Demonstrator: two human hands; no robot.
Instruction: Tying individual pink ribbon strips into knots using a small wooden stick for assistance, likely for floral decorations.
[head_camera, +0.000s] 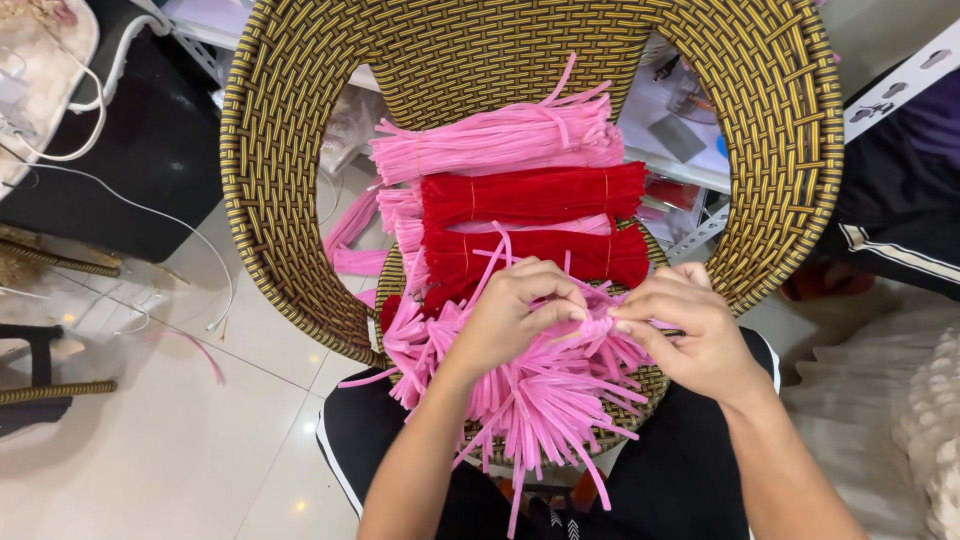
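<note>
Over the loose pink stems (540, 395) spread on the woven chair (290, 150), the left hand (515, 310) and right hand (690, 335) both pinched one pink twist (597, 326) between fingertips, apparently to keep it taut, beside tied red bundles (535, 195).

bright, sharp, floor glare; edges curved

Both hands, left hand (515, 310) and right hand (685, 335), pinch loose pink pipe cleaners (545, 395) on woven chair (290, 180); red bundles (530, 195) at 12 o'clock.
</note>
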